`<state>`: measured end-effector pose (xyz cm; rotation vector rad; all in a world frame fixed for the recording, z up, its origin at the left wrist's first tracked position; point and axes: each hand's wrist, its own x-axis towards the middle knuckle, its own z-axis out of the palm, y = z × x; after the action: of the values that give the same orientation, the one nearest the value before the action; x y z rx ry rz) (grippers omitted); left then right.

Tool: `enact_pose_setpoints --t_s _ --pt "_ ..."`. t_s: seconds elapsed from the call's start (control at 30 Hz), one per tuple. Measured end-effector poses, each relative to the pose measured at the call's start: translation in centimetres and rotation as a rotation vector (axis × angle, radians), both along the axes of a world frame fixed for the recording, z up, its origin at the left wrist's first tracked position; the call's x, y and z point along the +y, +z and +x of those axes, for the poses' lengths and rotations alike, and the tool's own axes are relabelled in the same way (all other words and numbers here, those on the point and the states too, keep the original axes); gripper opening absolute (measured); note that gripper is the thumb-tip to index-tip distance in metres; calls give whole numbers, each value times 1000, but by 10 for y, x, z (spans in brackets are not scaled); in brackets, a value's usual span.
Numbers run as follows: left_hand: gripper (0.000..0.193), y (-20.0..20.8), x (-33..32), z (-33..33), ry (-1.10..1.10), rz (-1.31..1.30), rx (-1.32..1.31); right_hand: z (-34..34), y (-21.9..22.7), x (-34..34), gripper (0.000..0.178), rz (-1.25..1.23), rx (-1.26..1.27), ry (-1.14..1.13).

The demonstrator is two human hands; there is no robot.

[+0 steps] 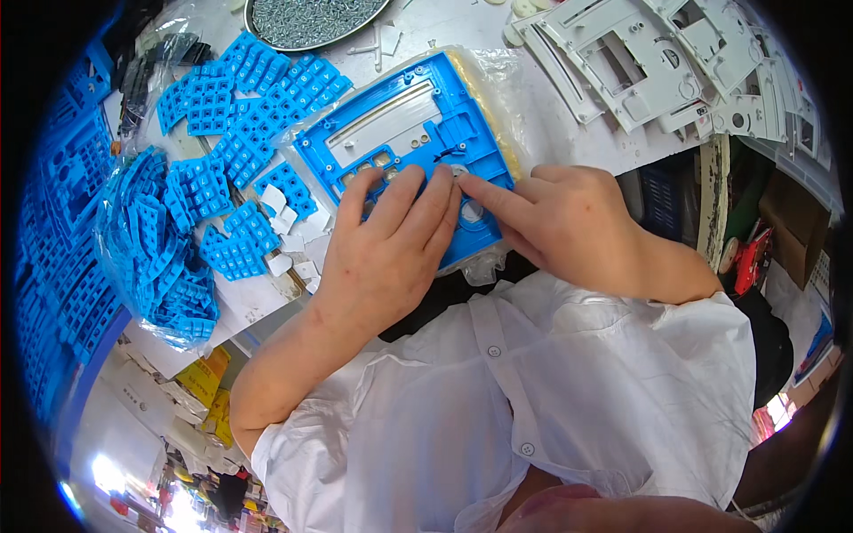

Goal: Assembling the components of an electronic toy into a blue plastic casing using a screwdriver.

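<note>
A blue plastic housing lies open side up on a clear plastic bag, tilted on the table in front of me. It has a long white slotted panel, square openings, round recesses and short dark wires. My left hand rests over its near edge, fingers spread and bent downward onto it. My right hand comes from the right, its index finger stretched to a small round silvery piece beside my left fingertips. Its other fingers are curled and partly hidden. Neither hand visibly grips anything.
Blue keypad pieces are heaped at the left, some in a clear bag. More blue parts stack at the far left. A round tray of screws stands behind. White plastic panels pile up at back right. Small white scraps lie near my left hand.
</note>
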<state>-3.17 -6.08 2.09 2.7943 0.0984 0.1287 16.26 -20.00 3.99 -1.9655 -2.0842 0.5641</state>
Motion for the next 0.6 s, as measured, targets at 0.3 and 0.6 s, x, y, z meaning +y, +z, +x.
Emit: enact_pose_setpoints --t_s 0.3,0.6 --pt "41 2 -1 1 -26 37 -7 12 9 14 52 -33 -100 156" --pt "37 11 3 6 -50 37 22 17 22 19 42 -58 76 81"
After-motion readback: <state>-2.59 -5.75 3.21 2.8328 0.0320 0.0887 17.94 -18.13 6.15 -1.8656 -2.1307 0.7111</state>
